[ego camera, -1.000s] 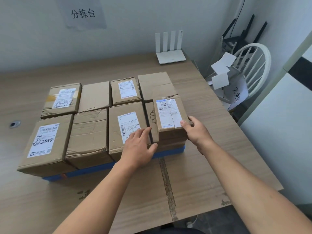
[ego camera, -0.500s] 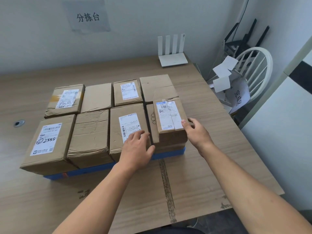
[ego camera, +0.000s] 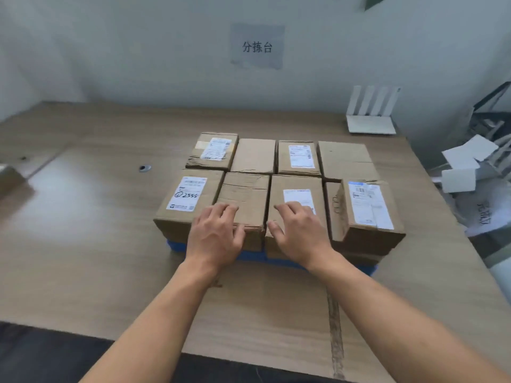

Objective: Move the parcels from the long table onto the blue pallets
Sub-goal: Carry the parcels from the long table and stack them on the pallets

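Parcels (ego camera: 254, 156) packed in 2 rows on blue pallet (ego camera: 250, 257), centre frame, 1 stacked at right. Left hand (ego camera: 215, 239) & right hand (ego camera: 301, 236) rest on front tops, grips slack, empty. Blurred box (ego camera: 9, 176) at left edge maybe not yet moved.

Both bare forearms are extended from the lower edge, the left angled toward 1 o'clock, the right toward 11 o'clock, so the wrists are seen close together. The left hand (ego camera: 215, 239) is held palm down, fingers loosely spread toward 12 o'clock. The right hand (ego camera: 300, 234) is posed likewise at its 3 o'clock, thumbs turned inward.
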